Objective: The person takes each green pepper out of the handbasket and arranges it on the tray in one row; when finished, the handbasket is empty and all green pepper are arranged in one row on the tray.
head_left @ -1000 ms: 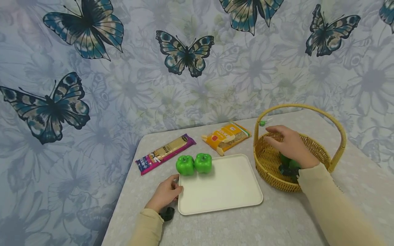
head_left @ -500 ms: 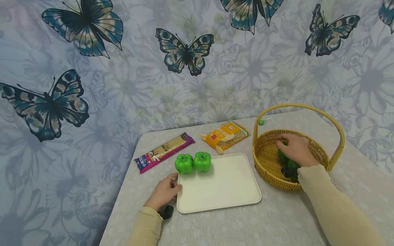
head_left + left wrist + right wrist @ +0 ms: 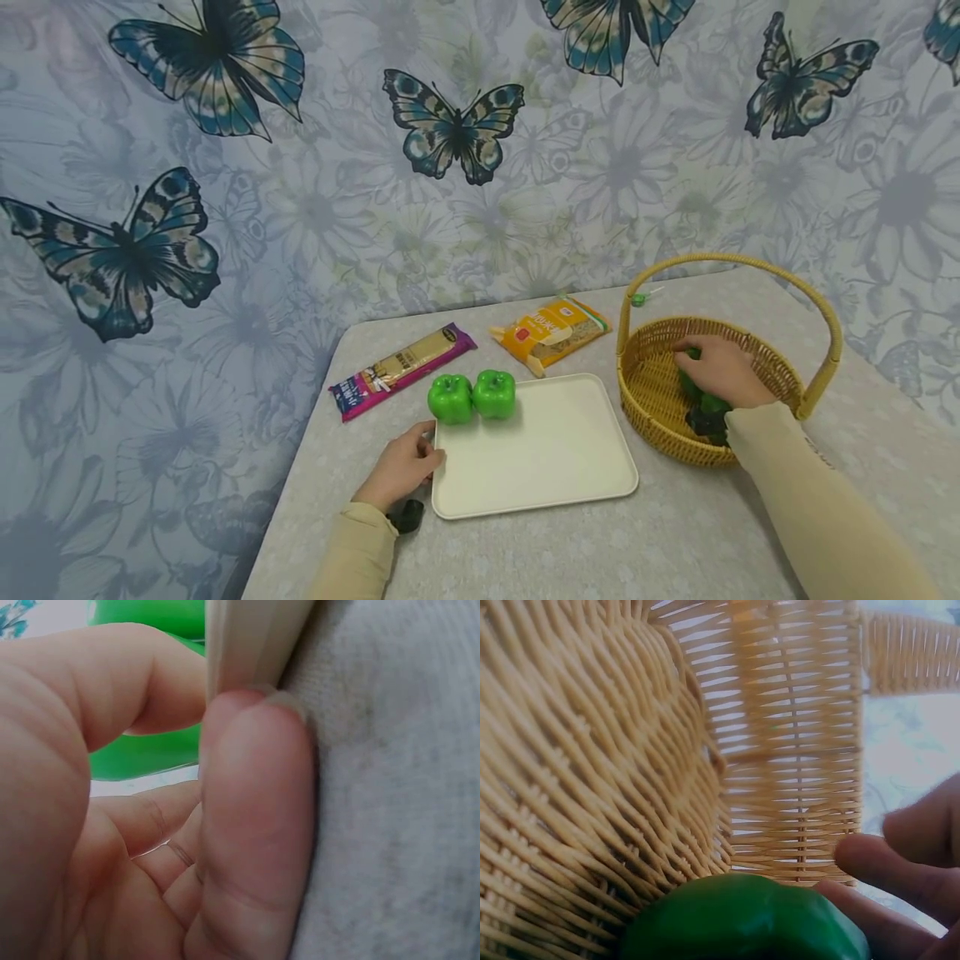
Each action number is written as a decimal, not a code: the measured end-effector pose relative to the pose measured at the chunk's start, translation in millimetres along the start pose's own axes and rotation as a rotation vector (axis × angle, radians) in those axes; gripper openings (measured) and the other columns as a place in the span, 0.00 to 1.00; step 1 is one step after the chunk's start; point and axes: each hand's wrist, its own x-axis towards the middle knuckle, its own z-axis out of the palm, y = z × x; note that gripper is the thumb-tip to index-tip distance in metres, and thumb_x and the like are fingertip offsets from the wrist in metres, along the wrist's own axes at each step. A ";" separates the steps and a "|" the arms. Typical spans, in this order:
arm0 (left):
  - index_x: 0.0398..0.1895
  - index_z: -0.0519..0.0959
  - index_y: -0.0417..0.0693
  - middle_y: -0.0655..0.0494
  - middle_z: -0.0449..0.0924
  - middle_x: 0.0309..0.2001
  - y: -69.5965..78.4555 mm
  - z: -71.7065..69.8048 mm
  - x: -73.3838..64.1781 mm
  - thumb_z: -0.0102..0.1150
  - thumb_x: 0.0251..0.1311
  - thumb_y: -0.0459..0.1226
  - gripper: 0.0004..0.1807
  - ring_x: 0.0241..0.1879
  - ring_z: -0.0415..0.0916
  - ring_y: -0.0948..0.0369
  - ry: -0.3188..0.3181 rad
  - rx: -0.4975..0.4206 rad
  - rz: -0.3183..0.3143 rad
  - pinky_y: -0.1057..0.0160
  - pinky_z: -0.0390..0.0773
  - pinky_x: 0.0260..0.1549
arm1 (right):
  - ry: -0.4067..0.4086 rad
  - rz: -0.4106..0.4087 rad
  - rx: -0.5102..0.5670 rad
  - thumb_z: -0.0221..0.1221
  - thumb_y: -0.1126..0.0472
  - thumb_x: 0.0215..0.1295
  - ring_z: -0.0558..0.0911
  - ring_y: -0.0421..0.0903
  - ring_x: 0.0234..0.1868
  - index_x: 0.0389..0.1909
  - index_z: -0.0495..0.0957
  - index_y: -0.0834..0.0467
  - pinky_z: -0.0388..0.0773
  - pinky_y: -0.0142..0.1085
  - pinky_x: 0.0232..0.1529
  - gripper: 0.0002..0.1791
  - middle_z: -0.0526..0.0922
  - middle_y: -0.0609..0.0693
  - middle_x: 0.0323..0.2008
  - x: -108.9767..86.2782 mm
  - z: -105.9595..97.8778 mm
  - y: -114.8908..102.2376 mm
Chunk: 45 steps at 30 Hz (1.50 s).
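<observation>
My left hand (image 3: 399, 467) pinches the left rim of the cream tray (image 3: 540, 458). In the left wrist view, thumb and finger (image 3: 259, 802) meet at the tray's edge (image 3: 251, 645), close to the tablecloth. Two glossy green bell peppers (image 3: 451, 398) (image 3: 494, 394) sit side by side at the tray's far left corner. Inside the wicker basket (image 3: 652, 417), my right hand (image 3: 723, 371) reaches over dark green peppers partly hidden beneath it. The right wrist view shows one green pepper (image 3: 742, 919) low down, with spread fingers (image 3: 896, 881) beside it, the lowest partly behind it.
Behind the tray lie a purple-edged noodle packet (image 3: 405, 371) and a yellow food bag (image 3: 553, 333). A tall handle (image 3: 731, 257) arches over the basket. A small green item (image 3: 638, 299) lies behind it, near the butterfly-patterned wall.
My right hand has gone down from above the basket into it, over the peppers, and has barely moved over the last half second. The left hand stays at the tray's rim.
</observation>
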 end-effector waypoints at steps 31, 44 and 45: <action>0.72 0.69 0.41 0.53 0.78 0.33 -1.8 2.4 0.2 0.63 0.67 0.39 0.32 0.27 0.77 0.60 -0.013 -0.006 0.003 0.62 0.80 0.27 | -0.131 -0.128 0.023 0.53 0.61 0.73 0.71 0.69 0.67 0.64 0.77 0.64 0.73 0.63 0.58 0.22 0.75 0.68 0.66 -3.0 2.5 -2.3; 0.72 0.69 0.42 0.53 0.78 0.33 -1.8 1.3 1.1 0.63 0.67 0.39 0.31 0.27 0.77 0.60 -0.004 0.002 0.001 0.62 0.80 0.27 | -0.129 -0.186 -0.011 0.54 0.67 0.67 0.77 0.55 0.49 0.66 0.75 0.66 0.74 0.48 0.45 0.26 0.75 0.69 0.64 -1.1 2.1 -4.3; 0.73 0.69 0.42 0.53 0.78 0.33 -2.0 1.2 1.2 0.63 0.67 0.40 0.32 0.27 0.77 0.60 -0.003 0.006 0.001 0.62 0.80 0.27 | -0.130 -0.190 -0.007 0.55 0.66 0.67 0.77 0.55 0.48 0.67 0.74 0.66 0.74 0.48 0.44 0.26 0.75 0.69 0.64 -0.7 2.5 -3.8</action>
